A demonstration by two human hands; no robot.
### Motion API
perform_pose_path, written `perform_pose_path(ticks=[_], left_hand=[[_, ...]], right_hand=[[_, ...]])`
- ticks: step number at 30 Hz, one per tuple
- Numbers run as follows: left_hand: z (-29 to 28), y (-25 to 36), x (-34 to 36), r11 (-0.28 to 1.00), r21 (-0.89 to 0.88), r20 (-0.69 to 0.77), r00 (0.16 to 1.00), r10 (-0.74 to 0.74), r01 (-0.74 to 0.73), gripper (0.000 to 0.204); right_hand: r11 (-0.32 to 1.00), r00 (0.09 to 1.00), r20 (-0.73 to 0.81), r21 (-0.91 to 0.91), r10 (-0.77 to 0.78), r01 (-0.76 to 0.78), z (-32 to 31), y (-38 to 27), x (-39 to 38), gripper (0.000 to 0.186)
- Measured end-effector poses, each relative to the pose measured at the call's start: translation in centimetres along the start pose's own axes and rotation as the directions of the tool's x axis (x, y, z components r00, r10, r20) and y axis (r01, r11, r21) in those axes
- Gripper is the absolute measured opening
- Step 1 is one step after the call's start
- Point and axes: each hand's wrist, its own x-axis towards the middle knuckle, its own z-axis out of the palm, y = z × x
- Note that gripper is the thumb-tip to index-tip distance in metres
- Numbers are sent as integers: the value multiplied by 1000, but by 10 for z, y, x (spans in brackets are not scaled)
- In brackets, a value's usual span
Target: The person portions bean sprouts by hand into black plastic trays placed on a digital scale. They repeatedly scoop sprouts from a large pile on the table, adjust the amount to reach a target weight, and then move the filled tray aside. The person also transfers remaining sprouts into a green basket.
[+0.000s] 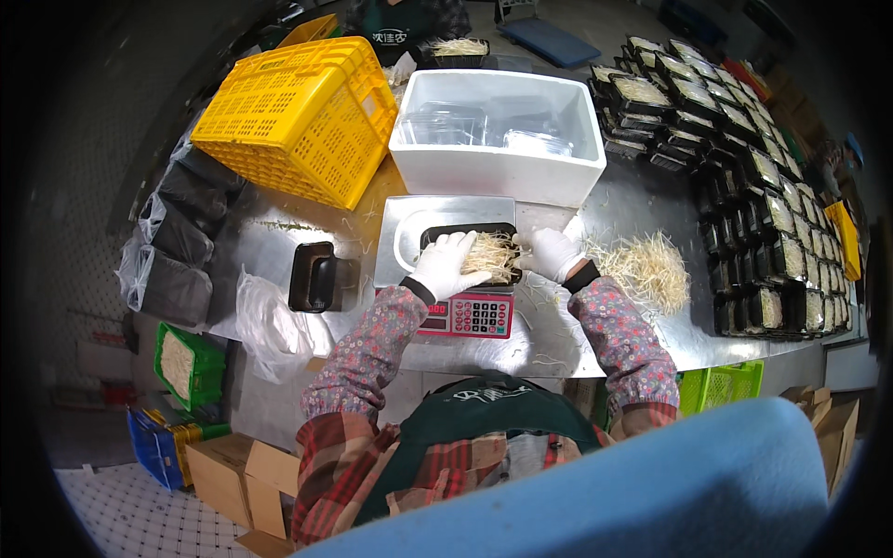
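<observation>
A black plastic tray (453, 230) heaped with pale bean sprouts (490, 258) sits on the metal pan of a digital scale (402, 209) with a red keypad panel. My left hand (443, 266), in a white glove, closes over the left part of the heap, thumb on the near side and fingers on the far side. At the tray's right end is my gloved right hand (553, 255); its bent fingers meet the sprouts at the rim, and their tips are partly hidden. To its right, a loose pile of bean sprouts (648, 272) lies on the metal table.
A white foam box (498, 175) with clear lids stands behind the scale, beside a yellow crate (293, 116). Packed black trays (777, 223) are stacked at right. An empty black tray (313, 277) and a plastic bag (270, 316) lie left. Across the table is another person (395, 23).
</observation>
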Motion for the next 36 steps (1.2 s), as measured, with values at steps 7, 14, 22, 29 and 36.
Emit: perform_pose_path(ticks=[7, 14, 22, 29, 36], left_hand=[[2, -4, 7, 999, 32, 23, 999, -39, 39, 77], [-22, 7, -19, 993, -111, -125, 990, -61, 48, 91], [-24, -18, -56, 970, -209, -227, 959, -169, 122, 104], [-12, -30, -73, 951, -259, -224, 947, -231, 171, 109], [0, -16, -41, 999, 39, -184, 983, -9, 17, 96]], right_hand=[[990, 992, -112, 117, -66, 79, 6, 16, 4, 17], [851, 980, -138, 522, 142, -50, -78, -11, -12, 11], [927, 957, -290, 350, -30, 135, 27, -11, 34, 21], [952, 894, -443, 240, -67, 190, 36, -14, 26, 46], [966, 940, -239, 27, -243, 256, 88, -45, 26, 52]])
